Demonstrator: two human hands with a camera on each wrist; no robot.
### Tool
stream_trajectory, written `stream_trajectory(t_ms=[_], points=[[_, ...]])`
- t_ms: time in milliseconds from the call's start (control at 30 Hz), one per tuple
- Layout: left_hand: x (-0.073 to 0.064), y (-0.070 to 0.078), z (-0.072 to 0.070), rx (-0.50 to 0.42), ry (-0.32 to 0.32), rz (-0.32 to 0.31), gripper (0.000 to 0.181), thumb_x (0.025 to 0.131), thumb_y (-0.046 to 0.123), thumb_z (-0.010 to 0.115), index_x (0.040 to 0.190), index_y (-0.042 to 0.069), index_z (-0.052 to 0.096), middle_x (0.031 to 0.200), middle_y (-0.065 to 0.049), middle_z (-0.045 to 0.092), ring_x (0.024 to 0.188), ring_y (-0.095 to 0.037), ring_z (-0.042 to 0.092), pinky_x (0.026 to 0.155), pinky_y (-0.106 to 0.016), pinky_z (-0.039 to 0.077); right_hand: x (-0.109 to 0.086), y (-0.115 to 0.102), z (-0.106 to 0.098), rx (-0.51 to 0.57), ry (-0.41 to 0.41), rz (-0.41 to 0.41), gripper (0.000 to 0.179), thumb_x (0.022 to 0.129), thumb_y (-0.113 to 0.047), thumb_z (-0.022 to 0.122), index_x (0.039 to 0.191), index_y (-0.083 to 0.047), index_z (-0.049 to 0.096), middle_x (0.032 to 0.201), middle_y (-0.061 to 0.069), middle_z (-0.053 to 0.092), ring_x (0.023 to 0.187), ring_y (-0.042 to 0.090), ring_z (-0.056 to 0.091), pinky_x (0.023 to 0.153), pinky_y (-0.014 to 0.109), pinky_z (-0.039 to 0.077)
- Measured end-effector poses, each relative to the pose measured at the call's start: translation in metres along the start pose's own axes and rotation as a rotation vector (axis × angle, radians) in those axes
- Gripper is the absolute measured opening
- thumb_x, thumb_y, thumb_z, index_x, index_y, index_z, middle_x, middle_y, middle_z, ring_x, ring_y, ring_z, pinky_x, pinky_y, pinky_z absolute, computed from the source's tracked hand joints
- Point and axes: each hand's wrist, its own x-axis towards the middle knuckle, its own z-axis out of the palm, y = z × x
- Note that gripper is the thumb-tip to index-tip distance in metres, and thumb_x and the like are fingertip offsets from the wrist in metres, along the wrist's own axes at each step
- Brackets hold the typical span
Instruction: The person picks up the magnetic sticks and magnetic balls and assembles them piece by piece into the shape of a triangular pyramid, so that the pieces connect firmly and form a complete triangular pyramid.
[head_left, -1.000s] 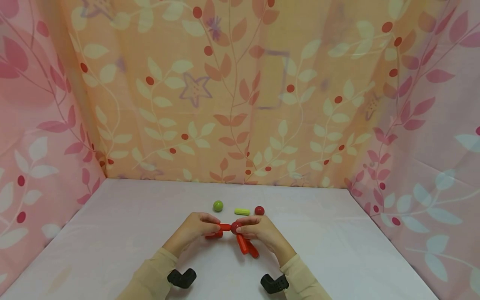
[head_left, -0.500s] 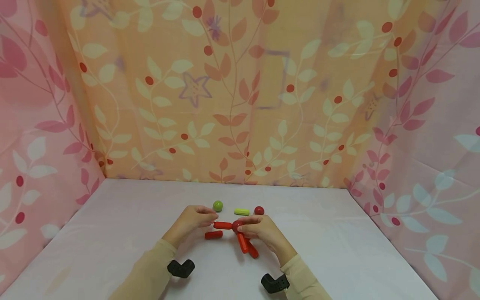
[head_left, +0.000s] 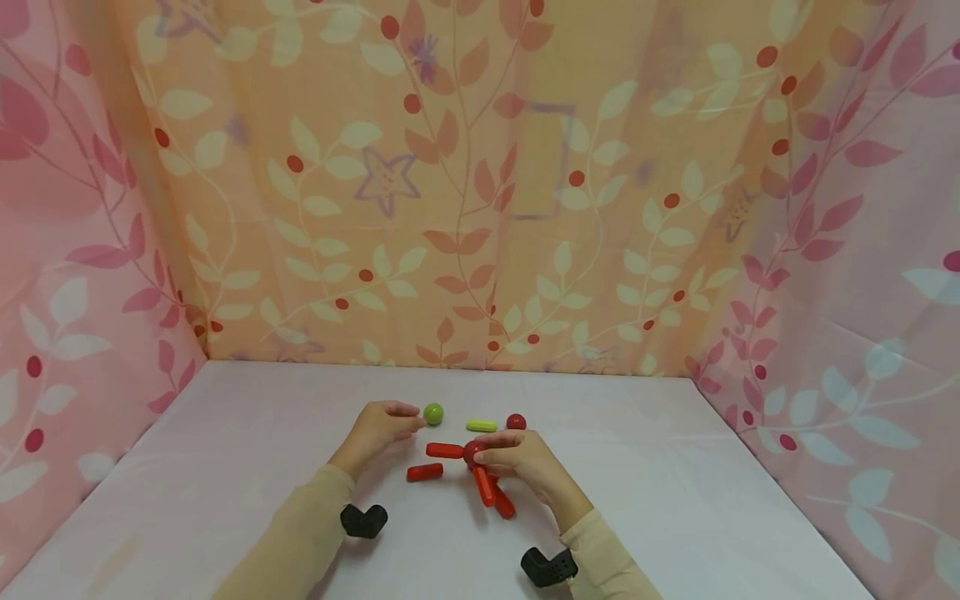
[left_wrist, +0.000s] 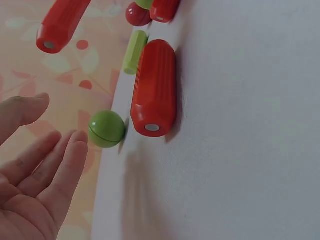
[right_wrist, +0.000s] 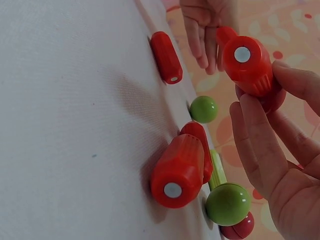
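Observation:
My right hand (head_left: 531, 468) pinches a red ball (head_left: 472, 453) between thumb and fingers. From that ball one red magnetic rod (head_left: 445, 451) points left and another red rod (head_left: 484, 487) points toward me; its pale metal end shows in the right wrist view. Empty, with fingers extended, my left hand (head_left: 381, 435) is beside a green ball (head_left: 433, 414) on the table. In the left wrist view its fingertips (left_wrist: 77, 137) come right up to that green ball (left_wrist: 106, 129). A loose red rod (head_left: 425, 472) lies between the left hand and me.
Farther back on the white table (head_left: 270, 417) lie a yellow-green rod (head_left: 482, 425) and a second red ball (head_left: 516, 422). More red rods (right_wrist: 177, 172) and another green ball (right_wrist: 227, 204) lie under the right hand. Patterned cloth walls (head_left: 465, 208) enclose the back and sides.
My left hand has let go of the left-pointing red rod and moved back and left to the green ball. The right hand still holds the red ball in about the same place.

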Motion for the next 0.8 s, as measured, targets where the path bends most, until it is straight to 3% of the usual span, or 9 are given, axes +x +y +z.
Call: stream_trajectory(t_ms=[333,533,800], points=[[0.015,0.001,0.001,0.036,0.013,0.007,0.038,0.087,0.013,0.074,0.121,-0.004,0.066,0.120,-0.019,0.068,0.101,-0.030,0.071,0.086,-0.032,0.058,0.001,0.001,-0.001,0.014,-0.006,-0.007,0.035,0.089,-0.020,0.074,0.118,-0.001,0.071,0.112,0.009,0.073,0.097,0.016,0.070,0.089,0.036,0.058],[0.024,0.000,0.003,0.061,0.033,0.020,0.041,0.085,0.012,0.075,0.121,-0.005,0.065,0.121,-0.021,0.068,0.096,-0.027,0.071,0.083,-0.030,0.058,0.001,0.002,-0.001,0.023,-0.002,0.000,0.037,0.088,-0.020,0.075,0.120,-0.001,0.070,0.114,0.009,0.072,0.098,0.017,0.070,0.089,0.036,0.058],[0.037,-0.001,0.008,0.067,0.028,-0.015,0.044,0.085,0.011,0.076,0.125,-0.002,0.063,0.116,-0.020,0.069,0.095,-0.028,0.069,0.086,-0.035,0.058,0.002,0.003,-0.003,0.012,0.013,-0.005,0.038,0.088,-0.021,0.076,0.119,-0.001,0.070,0.115,0.010,0.072,0.097,0.017,0.071,0.088,0.035,0.059]])
